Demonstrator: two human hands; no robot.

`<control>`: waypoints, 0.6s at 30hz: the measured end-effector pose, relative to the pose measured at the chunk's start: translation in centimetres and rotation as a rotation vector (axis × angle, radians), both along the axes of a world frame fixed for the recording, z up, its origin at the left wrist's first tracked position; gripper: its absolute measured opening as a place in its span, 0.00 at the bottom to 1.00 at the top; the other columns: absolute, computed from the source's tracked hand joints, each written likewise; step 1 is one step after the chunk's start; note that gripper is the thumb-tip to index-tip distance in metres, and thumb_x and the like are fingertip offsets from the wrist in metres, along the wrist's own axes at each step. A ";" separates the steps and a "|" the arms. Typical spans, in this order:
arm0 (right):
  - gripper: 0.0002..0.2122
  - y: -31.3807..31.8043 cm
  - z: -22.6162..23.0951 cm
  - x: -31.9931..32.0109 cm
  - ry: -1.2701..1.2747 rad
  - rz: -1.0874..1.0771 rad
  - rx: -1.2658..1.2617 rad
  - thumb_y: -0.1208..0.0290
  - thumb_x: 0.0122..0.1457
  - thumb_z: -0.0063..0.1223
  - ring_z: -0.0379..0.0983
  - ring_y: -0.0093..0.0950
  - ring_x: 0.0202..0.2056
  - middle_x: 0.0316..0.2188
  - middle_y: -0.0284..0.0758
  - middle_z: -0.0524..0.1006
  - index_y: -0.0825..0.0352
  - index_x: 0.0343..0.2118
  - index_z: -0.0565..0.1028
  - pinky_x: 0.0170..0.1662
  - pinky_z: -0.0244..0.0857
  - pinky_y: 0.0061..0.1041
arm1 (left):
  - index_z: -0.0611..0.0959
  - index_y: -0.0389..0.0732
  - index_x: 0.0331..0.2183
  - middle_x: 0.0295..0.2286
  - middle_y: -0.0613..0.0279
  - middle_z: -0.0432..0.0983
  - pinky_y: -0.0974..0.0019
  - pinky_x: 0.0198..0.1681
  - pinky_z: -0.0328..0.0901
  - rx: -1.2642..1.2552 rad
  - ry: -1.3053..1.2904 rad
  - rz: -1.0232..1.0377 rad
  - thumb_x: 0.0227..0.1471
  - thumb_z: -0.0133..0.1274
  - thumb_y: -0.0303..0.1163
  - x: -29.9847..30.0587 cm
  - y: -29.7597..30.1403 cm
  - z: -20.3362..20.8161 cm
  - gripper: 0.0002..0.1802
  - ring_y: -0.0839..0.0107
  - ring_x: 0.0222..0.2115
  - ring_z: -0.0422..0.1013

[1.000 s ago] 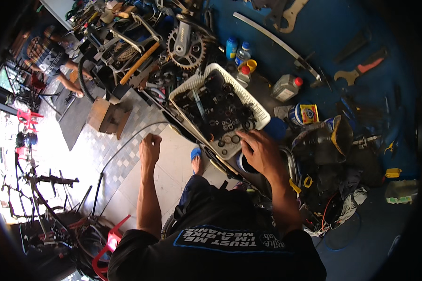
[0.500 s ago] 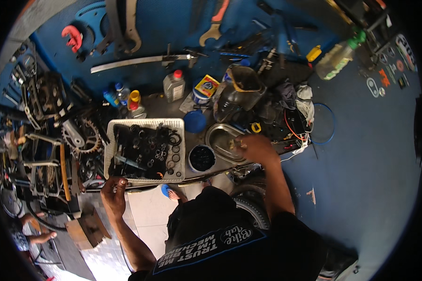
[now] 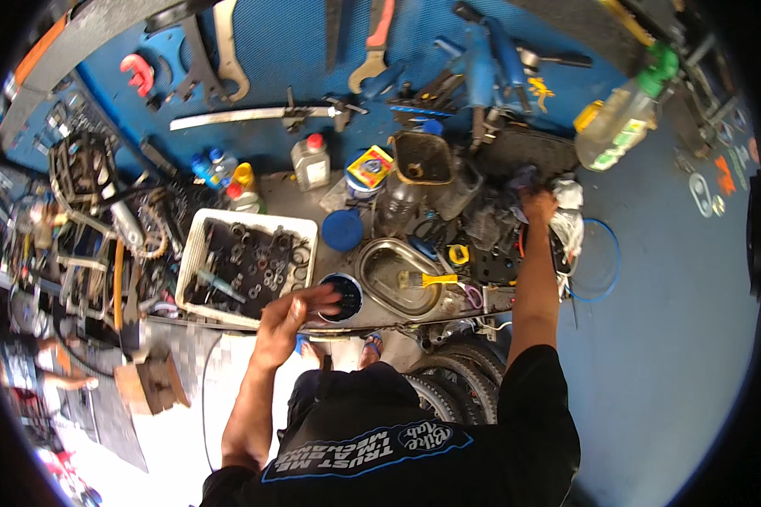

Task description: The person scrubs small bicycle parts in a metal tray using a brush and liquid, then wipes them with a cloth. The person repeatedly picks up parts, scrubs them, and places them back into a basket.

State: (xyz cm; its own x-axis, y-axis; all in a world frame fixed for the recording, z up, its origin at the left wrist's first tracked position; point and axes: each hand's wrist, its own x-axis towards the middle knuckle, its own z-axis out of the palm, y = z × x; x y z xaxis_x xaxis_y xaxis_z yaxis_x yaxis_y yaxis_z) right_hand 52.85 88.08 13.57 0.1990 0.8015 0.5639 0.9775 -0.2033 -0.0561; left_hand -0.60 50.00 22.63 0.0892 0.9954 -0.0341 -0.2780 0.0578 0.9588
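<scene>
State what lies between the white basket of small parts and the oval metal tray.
In the head view: a round blue lid and, lower in the picture, an open round tub, partly covered by the left hand.

Your right hand (image 3: 539, 205), beside the white basket (image 3: 258, 219) a second ago and then over the oval tray (image 3: 380, 269), now reaches the dark rag (image 3: 524, 177) at the right of the tabletop (image 3: 287, 193). A yellow-handled brush (image 3: 431, 280) lies uncovered in that tray. Your left hand (image 3: 289, 325) has left the basket's near corner, its blurred fingers now partly covering a small tub (image 3: 360, 309). Your view has swung right, bringing several bicycle tires (image 3: 461, 372) into sight.
</scene>
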 end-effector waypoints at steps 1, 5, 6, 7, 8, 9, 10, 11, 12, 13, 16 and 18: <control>0.32 0.6 -0.1 2.0 0.097 -0.066 -0.025 0.43 0.56 0.59 0.76 0.55 0.44 0.41 0.50 0.81 0.67 0.53 0.77 0.51 0.70 0.43 | 0.68 0.27 0.62 0.55 0.42 0.74 0.57 0.54 0.69 -0.113 -0.194 -0.051 0.65 0.39 0.65 1.4 0.9 -0.1 0.47 0.55 0.52 0.75; 0.17 -1.4 2.2 -0.8 0.865 0.251 0.489 0.64 0.61 0.56 0.76 0.36 0.43 0.43 0.46 0.81 0.74 0.45 0.77 0.51 0.67 0.34 | 0.64 0.30 0.65 0.61 0.44 0.67 0.55 0.59 0.65 -0.284 -0.526 0.049 0.58 0.34 0.77 6.1 2.5 -1.3 0.59 0.55 0.58 0.69; 0.17 -3.9 4.3 -0.7 0.987 0.364 0.587 0.66 0.62 0.56 0.74 0.32 0.43 0.42 0.44 0.80 0.75 0.46 0.77 0.50 0.67 0.31 | 0.64 0.31 0.65 0.62 0.45 0.66 0.54 0.60 0.63 -0.304 -0.539 0.039 0.56 0.33 0.78 7.2 3.2 -1.2 0.60 0.55 0.59 0.68; 0.16 -6.5 6.2 -0.4 1.104 0.475 0.694 0.68 0.62 0.56 0.73 0.29 0.42 0.42 0.41 0.79 0.76 0.47 0.76 0.49 0.66 0.28 | 0.64 0.32 0.65 0.62 0.45 0.66 0.53 0.61 0.63 -0.320 -0.559 0.007 0.56 0.33 0.79 8.3 4.1 -1.0 0.60 0.55 0.60 0.67; 0.17 -9.5 8.6 -1.2 1.170 0.474 0.699 0.68 0.63 0.56 0.73 0.28 0.43 0.42 0.40 0.78 0.76 0.49 0.75 0.50 0.66 0.28 | 0.64 0.32 0.65 0.62 0.46 0.66 0.52 0.61 0.62 -0.330 -0.577 -0.017 0.56 0.34 0.79 9.5 4.9 -1.0 0.60 0.55 0.60 0.66; 0.18 -12.6 10.4 -2.1 1.231 0.472 0.710 0.69 0.63 0.56 0.73 0.28 0.44 0.43 0.39 0.77 0.76 0.52 0.74 0.50 0.66 0.27 | 0.65 0.33 0.65 0.62 0.46 0.66 0.51 0.62 0.61 -0.337 -0.597 -0.047 0.55 0.35 0.79 10.7 5.9 -1.0 0.60 0.54 0.61 0.65; 0.19 -15.3 11.2 -2.4 1.171 0.611 0.679 0.68 0.64 0.56 0.73 0.28 0.46 0.45 0.39 0.77 0.76 0.53 0.73 0.52 0.65 0.28 | 0.63 0.34 0.66 0.65 0.47 0.62 0.47 0.65 0.56 -0.330 -0.592 -0.134 0.53 0.35 0.81 12.0 7.1 -1.2 0.62 0.53 0.65 0.59; 0.20 -17.7 11.0 -3.2 1.080 0.696 0.590 0.66 0.64 0.56 0.73 0.30 0.48 0.47 0.41 0.77 0.76 0.54 0.72 0.55 0.65 0.29 | 0.61 0.35 0.67 0.66 0.47 0.59 0.45 0.66 0.55 -0.319 -0.593 -0.211 0.51 0.36 0.82 13.7 8.2 -1.1 0.63 0.53 0.66 0.58; 0.21 -20.0 10.7 -4.2 0.990 0.784 0.502 0.65 0.65 0.55 0.73 0.31 0.49 0.49 0.42 0.76 0.75 0.55 0.72 0.57 0.64 0.31 | 0.60 0.36 0.68 0.67 0.48 0.57 0.43 0.67 0.53 -0.310 -0.595 -0.279 0.50 0.36 0.83 15.6 9.2 -1.1 0.65 0.53 0.67 0.56; 0.22 -21.7 11.0 -6.6 0.873 0.877 0.323 0.62 0.66 0.54 0.73 0.33 0.51 0.51 0.44 0.76 0.75 0.55 0.72 0.58 0.64 0.33 | 0.57 0.38 0.69 0.68 0.49 0.55 0.40 0.69 0.49 -0.323 -0.583 -0.362 0.49 0.37 0.83 17.5 10.0 -1.0 0.65 0.52 0.68 0.53; 0.27 -25.1 10.1 -13.6 0.484 1.066 0.033 0.51 0.67 0.50 0.72 0.36 0.55 0.55 0.47 0.74 0.73 0.57 0.71 0.60 0.63 0.37 | 0.64 0.41 0.65 0.60 0.51 0.67 0.45 0.63 0.59 -0.376 -0.608 -0.341 0.55 0.44 0.75 24.7 11.6 -1.9 0.53 0.56 0.61 0.62; 0.31 -24.8 4.2 -14.3 0.633 0.986 0.051 0.45 0.68 0.48 0.71 0.37 0.56 0.55 0.47 0.74 0.73 0.58 0.70 0.60 0.63 0.37 | 0.73 0.42 0.58 0.53 0.55 0.75 0.52 0.56 0.66 -0.406 -0.466 -0.256 0.58 0.47 0.71 27.4 12.2 -2.7 0.44 0.62 0.51 0.70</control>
